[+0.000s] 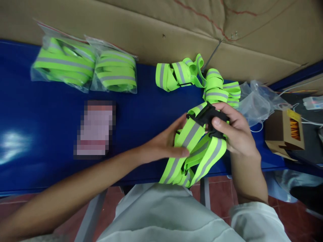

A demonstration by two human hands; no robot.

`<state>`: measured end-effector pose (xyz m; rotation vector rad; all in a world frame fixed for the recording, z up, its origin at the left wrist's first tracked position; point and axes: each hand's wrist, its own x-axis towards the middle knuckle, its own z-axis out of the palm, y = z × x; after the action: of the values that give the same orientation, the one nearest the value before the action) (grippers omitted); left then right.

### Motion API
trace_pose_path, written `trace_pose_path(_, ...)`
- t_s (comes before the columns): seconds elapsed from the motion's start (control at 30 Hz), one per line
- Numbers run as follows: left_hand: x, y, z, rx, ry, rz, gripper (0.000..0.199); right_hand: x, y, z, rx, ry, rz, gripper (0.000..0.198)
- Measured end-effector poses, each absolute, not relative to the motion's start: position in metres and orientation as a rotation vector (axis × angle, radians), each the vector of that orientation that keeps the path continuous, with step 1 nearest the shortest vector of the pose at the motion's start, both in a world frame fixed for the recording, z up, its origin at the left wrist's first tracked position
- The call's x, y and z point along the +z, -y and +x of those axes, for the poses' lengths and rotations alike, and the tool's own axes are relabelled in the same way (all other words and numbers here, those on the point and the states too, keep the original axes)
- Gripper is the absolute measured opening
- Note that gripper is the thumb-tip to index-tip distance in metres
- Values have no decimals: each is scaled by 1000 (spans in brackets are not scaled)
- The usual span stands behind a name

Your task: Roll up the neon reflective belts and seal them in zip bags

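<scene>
My right hand (236, 129) pinches a black plastic buckle (208, 116) between thumb and fingers. The buckle joins a neon-yellow reflective strap (190, 136) with a grey stripe down its middle. Around the strap's left side my left hand (174, 143) is wrapped, its thumb lying across the front and its other fingers partly hidden behind. Loops of the strap hang down between both hands, over the front edge of the blue table (141, 117). Whether the buckle is fully clipped together I cannot tell.
Two clear bags (65, 65) of folded neon straps lie at the back left. Loose rolled straps (179, 74) and another bundle (217, 89) sit at the back. A blurred-out phone-like object (94, 129) lies left. Crumpled plastic (256, 101) and a cardboard box (285, 131) are right.
</scene>
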<state>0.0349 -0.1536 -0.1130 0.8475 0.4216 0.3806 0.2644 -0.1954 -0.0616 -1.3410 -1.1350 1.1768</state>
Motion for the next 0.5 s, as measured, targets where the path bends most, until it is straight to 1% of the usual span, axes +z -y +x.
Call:
trace_pose_path(0.03, -112, 148, 34, 483, -434, 883, 124, -61, 198, 264, 1131, 1213, -1352, 30)
trace_pose_path(0.07, -111, 144, 34, 564, -441, 903, 125, -60, 201, 262, 1083, 1286, -1363, 29)
trace_pose_path(0.1, -111, 141, 34, 620, -439, 919, 121, -59, 203, 259, 1043, 1351, -1370, 28)
trace_pose_path(0.13, -111, 140, 34, 639, -434, 939, 114, -59, 204, 257, 1018, 1407, -1370, 27)
trace_pose_path(0.17, -111, 140, 34, 618, -440, 958, 101, -59, 205, 254, 1004, 1453, -1362, 26)
trace_pose_path(0.23, -112, 144, 36, 500, -492, 985, 69, -59, 206, 250, 979, 1518, -1332, 25)
trace_pose_path(0.27, -113, 147, 37, 433, -533, 1001, 60, -59, 206, 248, 956, 1530, -1325, 25)
trace_pose_path(0.3, -114, 150, 39, 382, -577, 1019, 56, -59, 205, 247, 927, 1530, -1329, 25)
trace_pose_path(0.4, -117, 159, 42, 343, -660, 1020, 55, -62, 205, 247, 857, 1498, -1366, 24)
trace_pose_path(0.5, -118, 164, 44, 317, -633, 872, 44, -66, 204, 244, 871, 1495, -1369, 25)
